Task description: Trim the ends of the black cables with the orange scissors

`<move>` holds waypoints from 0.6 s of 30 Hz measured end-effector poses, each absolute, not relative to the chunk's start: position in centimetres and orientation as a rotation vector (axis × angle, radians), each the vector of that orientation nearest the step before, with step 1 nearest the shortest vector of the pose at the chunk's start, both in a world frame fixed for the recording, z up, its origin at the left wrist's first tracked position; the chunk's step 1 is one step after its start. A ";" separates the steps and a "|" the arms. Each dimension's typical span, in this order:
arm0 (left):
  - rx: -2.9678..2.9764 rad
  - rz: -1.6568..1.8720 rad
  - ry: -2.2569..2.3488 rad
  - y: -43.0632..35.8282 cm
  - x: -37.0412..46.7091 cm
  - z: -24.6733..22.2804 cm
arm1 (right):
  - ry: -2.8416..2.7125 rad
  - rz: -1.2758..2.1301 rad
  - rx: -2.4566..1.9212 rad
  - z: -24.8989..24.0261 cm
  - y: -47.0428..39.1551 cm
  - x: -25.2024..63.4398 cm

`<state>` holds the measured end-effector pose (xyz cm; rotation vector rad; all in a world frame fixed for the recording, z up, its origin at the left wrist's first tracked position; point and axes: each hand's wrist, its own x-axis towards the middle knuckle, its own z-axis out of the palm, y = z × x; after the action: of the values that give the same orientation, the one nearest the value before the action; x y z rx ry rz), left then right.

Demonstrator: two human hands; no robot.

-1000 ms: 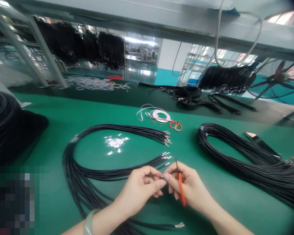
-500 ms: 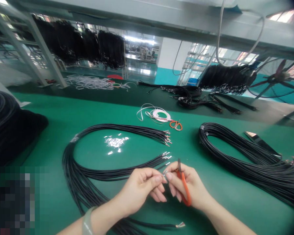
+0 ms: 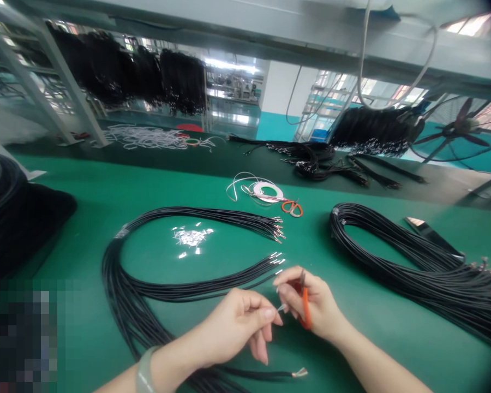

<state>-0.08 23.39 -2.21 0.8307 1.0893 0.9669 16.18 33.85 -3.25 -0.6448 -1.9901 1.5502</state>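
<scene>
My left hand [image 3: 251,322] pinches the pale end of a thin piece, probably a cable end, between thumb and forefinger. Just right of it, my right hand [image 3: 309,300] is closed around small orange-handled scissors [image 3: 306,308], their dark tips pointing up. Its fingertips are close to the pale end [image 3: 281,308]. Behind and left of the hands, a bundle of black cables [image 3: 114,267] curves over the green table, with bare or white-tipped ends near the middle. One separate cable end [image 3: 299,373] with thin wires showing lies below the hands.
Small white pieces [image 3: 190,236] lie inside the cable curve. Farther back are a white coil [image 3: 268,191] and orange-handled scissors [image 3: 292,208]. A second black cable bundle [image 3: 376,262] lies right, beside a dark flat object [image 3: 433,237]. Dark cables [image 3: 20,218] are piled left.
My hands have moved slightly apart, the left fingers a little lower. The scissors in my right hand have turned and show less of their handle. The view has shifted slightly.
</scene>
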 end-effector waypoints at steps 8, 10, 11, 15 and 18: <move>1.111 1.167 1.578 23.2 0.0 -2.3 | -2.311 1.167 -0.650 -1.9 36.0 12.4; 1.065 1.122 1.557 23.2 0.1 -2.5 | -2.501 1.093 -0.561 -1.0 36.4 9.2; 1.022 1.100 1.518 23.1 0.2 -2.7 | -2.589 1.024 -0.506 -0.6 36.6 7.4; 0.901 1.144 1.348 22.9 0.1 -3.4 | -2.749 0.874 -0.443 -0.4 36.7 0.2; 0.899 1.239 1.238 22.7 -0.2 -3.3 | -2.776 0.831 -0.445 -1.5 36.1 -3.8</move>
<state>-0.22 22.73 -3.27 0.8986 1.2377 1.2391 -3.81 36.05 -1.48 -0.4449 -2.7765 0.8312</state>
